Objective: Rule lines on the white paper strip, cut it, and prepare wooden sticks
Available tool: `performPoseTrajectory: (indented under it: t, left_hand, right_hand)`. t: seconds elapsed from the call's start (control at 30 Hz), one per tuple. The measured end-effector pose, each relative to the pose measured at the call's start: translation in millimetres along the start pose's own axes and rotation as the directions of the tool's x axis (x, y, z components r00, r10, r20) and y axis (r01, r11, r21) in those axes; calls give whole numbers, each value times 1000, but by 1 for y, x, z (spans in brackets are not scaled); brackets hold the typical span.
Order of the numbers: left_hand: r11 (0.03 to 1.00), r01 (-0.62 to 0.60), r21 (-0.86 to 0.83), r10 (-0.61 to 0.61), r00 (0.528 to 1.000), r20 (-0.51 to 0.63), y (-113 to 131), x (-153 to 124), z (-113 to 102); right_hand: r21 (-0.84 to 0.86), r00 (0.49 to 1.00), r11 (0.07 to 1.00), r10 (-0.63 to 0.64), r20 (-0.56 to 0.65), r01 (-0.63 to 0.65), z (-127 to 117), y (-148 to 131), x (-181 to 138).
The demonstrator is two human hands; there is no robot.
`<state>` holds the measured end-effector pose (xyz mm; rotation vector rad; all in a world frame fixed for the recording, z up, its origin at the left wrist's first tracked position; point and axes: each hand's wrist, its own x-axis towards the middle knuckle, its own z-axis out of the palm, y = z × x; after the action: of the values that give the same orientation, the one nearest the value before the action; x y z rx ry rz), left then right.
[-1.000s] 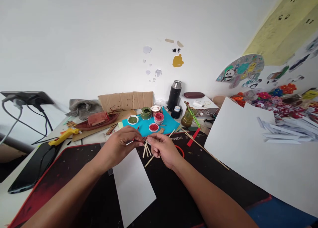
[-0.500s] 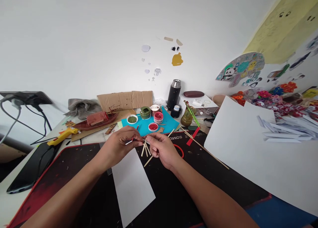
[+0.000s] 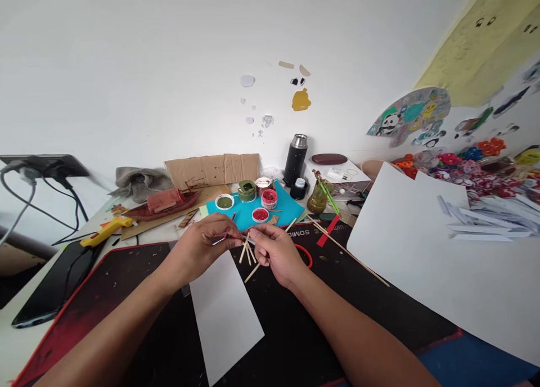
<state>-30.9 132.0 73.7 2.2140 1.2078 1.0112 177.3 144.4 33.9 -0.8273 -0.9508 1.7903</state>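
Observation:
My left hand and my right hand meet above a black desk mat. Both are closed in a pinch around a small bundle of thin wooden sticks that fan out downward between them. A short red-tipped piece shows at the left fingertips. Below the hands a white paper strip lies on the mat. A red ring sits just right of my right hand.
Behind the hands are a blue sheet with open jars of green and red powder, a black flask, a model boat, a yellow glue gun, cardboard, long skewers and large white sheets at right.
The hands stay together on the sticks with only slight finger shifts; the view has tilted a little.

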Motion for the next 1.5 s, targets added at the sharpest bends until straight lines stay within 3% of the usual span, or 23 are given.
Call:
performPoseTrajectory:
  t: [1.5]
  left_hand:
    - [997, 75, 15, -75, 996, 38, 3, 2, -3]
  right_hand:
    - [-21, 1000, 1000, -6, 4, 6, 1, -2, -2]
